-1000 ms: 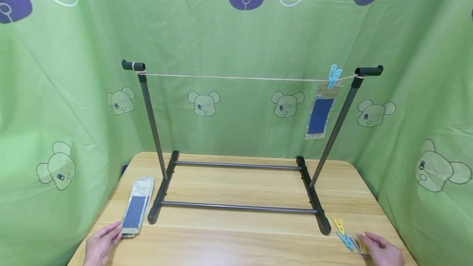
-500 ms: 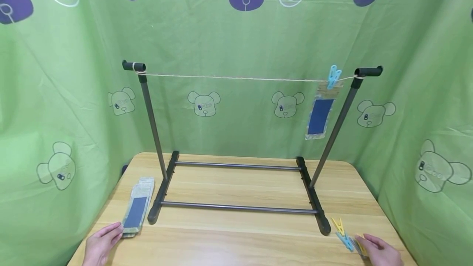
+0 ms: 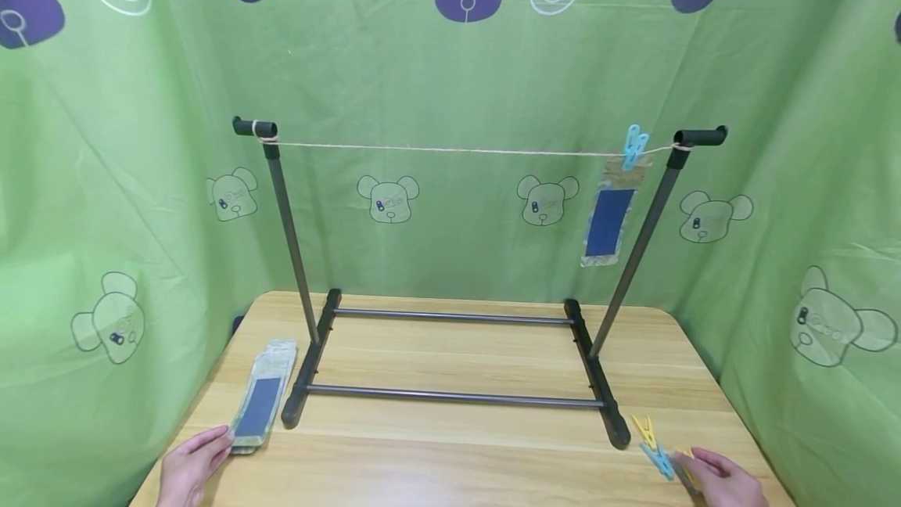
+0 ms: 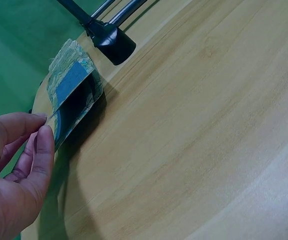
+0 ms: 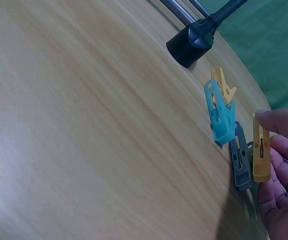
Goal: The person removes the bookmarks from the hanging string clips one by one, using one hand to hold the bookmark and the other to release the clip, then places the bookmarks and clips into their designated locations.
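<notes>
A stack of long strips [image 3: 256,405], pale patterned with a dark blue panel, lies at the table's left. My left hand [image 3: 192,462] pinches the near end of the top strip between thumb and fingers. In the left wrist view, that strip [image 4: 73,82] bows up, with a dark gap beneath it. At the right, my right hand [image 3: 725,477] grips a yellow clothespin [image 5: 261,150] between thumb and fingers. Beside it lie a grey clothespin [image 5: 241,160], a light blue clothespin [image 5: 219,112] and another yellow clothespin [image 5: 222,84].
A dark metal rack [image 3: 457,394] stands on the wooden table [image 3: 422,452], with a string [image 3: 450,149] tied between its posts. A blue clothespin [image 3: 635,149] holds a similar strip [image 3: 609,221] on the string near the right post. Green printed cloth [image 3: 450,84] surrounds the table.
The top strip's near end has shifted slightly, and the stack's far ends look more fanned out. At the right, my fingers have shifted slightly on the yellow clothespin.
</notes>
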`<state>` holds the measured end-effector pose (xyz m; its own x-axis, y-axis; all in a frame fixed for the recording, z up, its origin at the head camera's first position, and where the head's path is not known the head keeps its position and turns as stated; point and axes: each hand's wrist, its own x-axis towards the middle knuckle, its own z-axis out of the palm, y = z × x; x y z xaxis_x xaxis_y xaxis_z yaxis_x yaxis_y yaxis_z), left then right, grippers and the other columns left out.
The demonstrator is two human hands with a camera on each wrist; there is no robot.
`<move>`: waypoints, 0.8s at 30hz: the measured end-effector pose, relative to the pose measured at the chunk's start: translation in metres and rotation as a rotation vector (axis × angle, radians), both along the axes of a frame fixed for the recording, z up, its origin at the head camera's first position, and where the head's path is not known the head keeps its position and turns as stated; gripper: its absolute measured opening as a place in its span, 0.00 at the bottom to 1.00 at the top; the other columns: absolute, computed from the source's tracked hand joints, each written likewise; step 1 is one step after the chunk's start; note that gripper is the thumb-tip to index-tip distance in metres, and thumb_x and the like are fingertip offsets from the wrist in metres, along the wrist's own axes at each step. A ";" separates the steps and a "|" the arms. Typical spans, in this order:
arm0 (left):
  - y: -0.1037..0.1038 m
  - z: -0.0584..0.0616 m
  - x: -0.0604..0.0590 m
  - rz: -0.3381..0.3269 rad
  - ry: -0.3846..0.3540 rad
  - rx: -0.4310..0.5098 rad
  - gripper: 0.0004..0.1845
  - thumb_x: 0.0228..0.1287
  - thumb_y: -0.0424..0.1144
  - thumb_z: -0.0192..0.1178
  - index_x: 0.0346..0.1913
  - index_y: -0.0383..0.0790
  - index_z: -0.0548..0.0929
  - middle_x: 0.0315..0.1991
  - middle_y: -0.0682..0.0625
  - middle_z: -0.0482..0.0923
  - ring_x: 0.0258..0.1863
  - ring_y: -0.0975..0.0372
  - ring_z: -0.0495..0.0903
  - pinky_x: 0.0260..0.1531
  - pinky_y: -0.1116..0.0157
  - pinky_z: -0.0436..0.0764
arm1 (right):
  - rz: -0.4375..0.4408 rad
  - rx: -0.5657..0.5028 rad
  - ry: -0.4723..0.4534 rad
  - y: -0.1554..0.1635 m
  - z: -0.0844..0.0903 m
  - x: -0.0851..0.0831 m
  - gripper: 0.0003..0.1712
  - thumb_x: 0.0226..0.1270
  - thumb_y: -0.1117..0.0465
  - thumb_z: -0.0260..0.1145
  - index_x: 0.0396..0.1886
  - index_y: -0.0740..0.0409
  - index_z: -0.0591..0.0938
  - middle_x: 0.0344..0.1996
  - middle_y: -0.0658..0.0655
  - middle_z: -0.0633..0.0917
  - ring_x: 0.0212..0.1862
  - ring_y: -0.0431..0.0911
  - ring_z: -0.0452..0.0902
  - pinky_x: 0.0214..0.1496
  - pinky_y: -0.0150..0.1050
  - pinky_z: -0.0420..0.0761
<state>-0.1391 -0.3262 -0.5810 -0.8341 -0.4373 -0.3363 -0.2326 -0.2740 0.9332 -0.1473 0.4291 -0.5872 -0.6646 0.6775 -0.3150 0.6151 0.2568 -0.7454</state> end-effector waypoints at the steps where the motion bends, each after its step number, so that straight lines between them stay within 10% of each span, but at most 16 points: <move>1: 0.000 0.000 0.000 0.002 -0.005 -0.006 0.17 0.56 0.22 0.66 0.26 0.52 0.85 0.27 0.60 0.83 0.32 0.68 0.84 0.45 0.70 0.81 | 0.001 0.002 -0.002 0.000 0.000 0.000 0.49 0.44 0.38 0.78 0.57 0.69 0.76 0.25 0.52 0.83 0.36 0.53 0.80 0.27 0.38 0.74; 10: 0.000 0.002 0.000 -0.003 -0.019 -0.049 0.14 0.56 0.24 0.67 0.27 0.50 0.86 0.28 0.59 0.83 0.31 0.67 0.84 0.42 0.71 0.83 | 0.032 -0.023 0.044 0.004 -0.003 0.002 0.50 0.40 0.41 0.81 0.57 0.71 0.76 0.26 0.54 0.84 0.27 0.41 0.77 0.23 0.34 0.75; 24: -0.002 0.004 -0.003 -0.002 -0.052 -0.079 0.13 0.55 0.24 0.67 0.27 0.49 0.85 0.27 0.59 0.82 0.29 0.68 0.82 0.37 0.72 0.84 | 0.008 0.013 0.026 0.001 0.000 0.003 0.45 0.50 0.36 0.74 0.57 0.66 0.77 0.29 0.54 0.85 0.35 0.49 0.78 0.29 0.39 0.74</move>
